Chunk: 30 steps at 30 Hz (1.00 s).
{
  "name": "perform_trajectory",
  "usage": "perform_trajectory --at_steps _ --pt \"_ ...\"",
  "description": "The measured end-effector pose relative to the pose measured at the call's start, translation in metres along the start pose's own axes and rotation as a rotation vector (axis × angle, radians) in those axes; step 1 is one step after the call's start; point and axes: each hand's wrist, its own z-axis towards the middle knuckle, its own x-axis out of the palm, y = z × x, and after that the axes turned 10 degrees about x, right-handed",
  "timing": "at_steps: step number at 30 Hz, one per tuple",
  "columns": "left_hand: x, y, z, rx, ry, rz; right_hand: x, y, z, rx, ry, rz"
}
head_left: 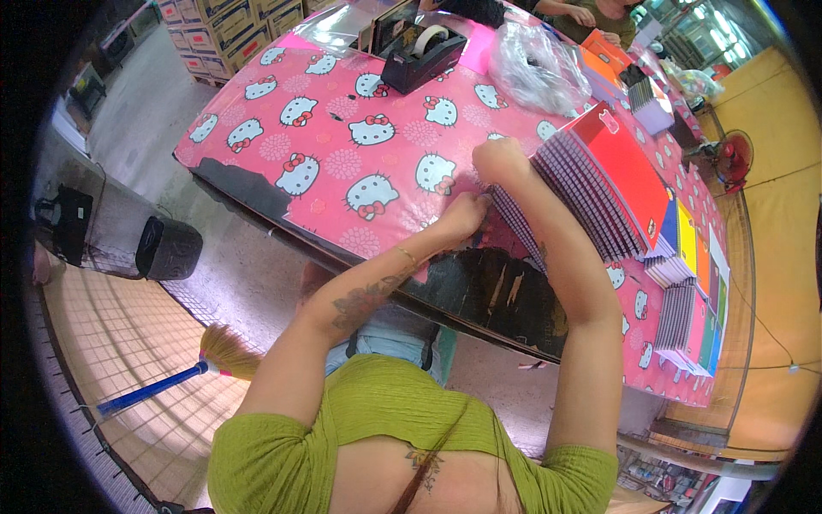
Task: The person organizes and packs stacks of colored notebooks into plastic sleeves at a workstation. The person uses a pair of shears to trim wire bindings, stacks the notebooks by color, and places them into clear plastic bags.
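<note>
My left hand [467, 214] is closed at the table's near edge, its fingertips against a row of bound notebook edges [515, 224]. Just beyond it, my right hand [502, 161] is curled into a fist over the far end of the same row. What the fingers of either hand pinch is hidden. Right beside my right forearm leans a thick stack of red-covered notebooks [612, 163], their dark bindings facing me. Part of the notebook row lies behind that forearm.
On the pink patterned table [342, 163] stand a black tape dispenser [422, 58] and crumpled clear plastic [538, 68]. More notebook stacks [685, 317] sit at the right. Across the table another person's hands [591, 19] show. A broom [171, 381] lies at lower left.
</note>
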Motion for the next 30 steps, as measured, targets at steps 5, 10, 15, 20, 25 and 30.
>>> perform_trajectory --at_steps 5,10,15,20,25,30 --pt "0.005 -0.007 -0.019 -0.186 0.051 -0.104 0.008 -0.001 -0.002 0.004 -0.028 0.074" --pt "0.004 -0.015 -0.013 -0.196 0.010 -0.171 0.007 0.004 -0.001 0.020 -0.016 0.025" --pt "0.002 -0.010 -0.004 -0.085 0.053 -0.165 0.006 0.006 0.001 0.019 0.012 0.030" --pt "0.010 -0.007 -0.004 -0.165 -0.062 -0.302 0.012 0.007 -0.001 -0.008 0.071 0.041" --pt "0.005 -0.008 -0.005 -0.170 -0.002 -0.267 0.008 0.008 -0.004 0.017 0.052 0.058" --pt "0.004 -0.015 -0.015 -0.306 0.057 -0.206 0.006 0.006 -0.005 -0.022 -0.009 0.070"
